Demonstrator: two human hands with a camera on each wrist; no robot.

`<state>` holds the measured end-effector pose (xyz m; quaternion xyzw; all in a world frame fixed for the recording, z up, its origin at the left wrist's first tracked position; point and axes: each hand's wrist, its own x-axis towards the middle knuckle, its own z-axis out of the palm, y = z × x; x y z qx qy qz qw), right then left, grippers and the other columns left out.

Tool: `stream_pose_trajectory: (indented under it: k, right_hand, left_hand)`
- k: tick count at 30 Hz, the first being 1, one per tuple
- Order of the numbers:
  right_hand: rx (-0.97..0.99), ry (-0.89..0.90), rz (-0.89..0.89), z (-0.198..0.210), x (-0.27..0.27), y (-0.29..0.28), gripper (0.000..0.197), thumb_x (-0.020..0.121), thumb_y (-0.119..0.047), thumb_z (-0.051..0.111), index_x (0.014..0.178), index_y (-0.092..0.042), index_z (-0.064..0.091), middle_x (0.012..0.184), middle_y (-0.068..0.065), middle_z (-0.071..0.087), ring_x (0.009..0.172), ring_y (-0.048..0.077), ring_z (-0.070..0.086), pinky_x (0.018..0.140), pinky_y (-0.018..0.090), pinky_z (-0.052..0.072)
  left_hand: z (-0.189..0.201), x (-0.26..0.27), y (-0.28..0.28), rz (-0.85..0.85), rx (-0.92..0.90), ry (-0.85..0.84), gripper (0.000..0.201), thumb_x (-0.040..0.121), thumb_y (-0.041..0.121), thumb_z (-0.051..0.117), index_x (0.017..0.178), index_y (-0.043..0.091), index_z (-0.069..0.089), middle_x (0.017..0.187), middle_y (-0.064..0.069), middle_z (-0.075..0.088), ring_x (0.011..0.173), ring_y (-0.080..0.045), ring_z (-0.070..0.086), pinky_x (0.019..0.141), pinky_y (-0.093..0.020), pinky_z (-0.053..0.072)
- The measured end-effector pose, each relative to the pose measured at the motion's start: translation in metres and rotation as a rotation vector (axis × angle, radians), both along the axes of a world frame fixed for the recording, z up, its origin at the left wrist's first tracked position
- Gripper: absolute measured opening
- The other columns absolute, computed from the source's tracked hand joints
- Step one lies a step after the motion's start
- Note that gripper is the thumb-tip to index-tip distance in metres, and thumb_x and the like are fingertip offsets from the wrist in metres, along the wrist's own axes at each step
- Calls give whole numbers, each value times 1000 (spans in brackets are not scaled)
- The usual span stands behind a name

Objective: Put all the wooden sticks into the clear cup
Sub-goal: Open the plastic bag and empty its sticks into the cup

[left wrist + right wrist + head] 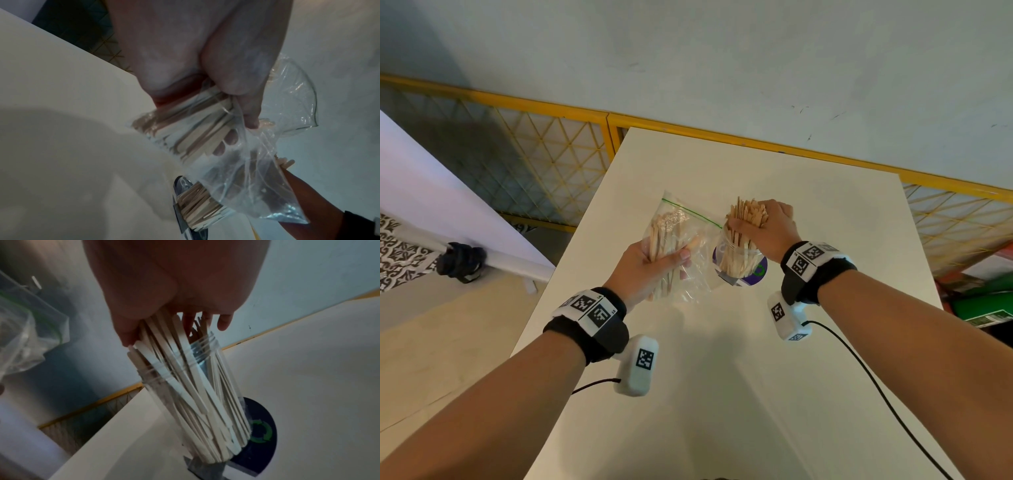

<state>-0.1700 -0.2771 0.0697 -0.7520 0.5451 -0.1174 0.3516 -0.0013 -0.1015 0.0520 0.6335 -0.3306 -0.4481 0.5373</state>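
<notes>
White laminate covers the bench (808, 359), and everything in play sits around the clear cup (197, 386), which stands upright near the bench's middle on a dark round mat (265, 426) with a green arrow mark.

Just left of the cup, lifted off the bench, is a clear zip bag (681, 240) with a green seal strip. The left hand (650, 267) is clenched around its middle, squeezing the wooden sticks that remain inside the plastic; the left wrist view shows the fingers (230, 139) pressed against that bundle through the film.

Over the cup's mouth, the right hand (767, 226) grasps a thick bundle of sticks (185, 373) by their upper ends. Their lower ends already reach down inside the cup, which looks well filled, and the tops stand well above the rim.

By my reading the job is partly done: one bundle is going in, and a good share is still bagged.

Risks from here:
- Letting go while the sticks lean could fan them out, and some may tip over the rim onto the bench.
- Pushing down hard or sideways on a crowded cup could topple it or slide it off the mat.
- The bag's loose edge hangs close to the cup and could snag protruding sticks.
- A slackened left hand could spill the bagged sticks.
</notes>
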Motion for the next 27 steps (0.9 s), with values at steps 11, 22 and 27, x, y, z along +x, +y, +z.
stream_pose_trajectory:
  k: [11, 22, 27]
  right_hand:
    - [-143, -340, 104, 24, 10, -8, 49, 89, -48, 54, 134, -31, 44, 125, -7, 49, 88, 9, 58, 73, 22, 47]
    - [-279, 102, 422, -3, 10, -9, 47, 101, -38, 21, 142, -23, 38, 155, 4, 29, 144, 19, 25, 118, 36, 9]
    - [-430, 265, 497, 1, 19, -1, 53, 100, -43, 19, 148, -23, 24, 159, 1, 18, 148, 21, 10, 121, 41, 3]
  left_hand:
    - [2, 0, -4, 17, -4, 6, 26, 85, 27, 72, 98, 5, 73, 87, -8, 76, 79, -26, 73, 77, -44, 57]
    - [1, 2, -3, 11, 0, -4, 27, 86, 26, 71, 101, 3, 72, 86, -8, 76, 78, -26, 73, 73, -40, 58]
    - [1, 4, -2, 23, 5, -8, 26, 86, 25, 71, 101, 4, 72, 87, -9, 75, 77, -25, 73, 70, -36, 58]
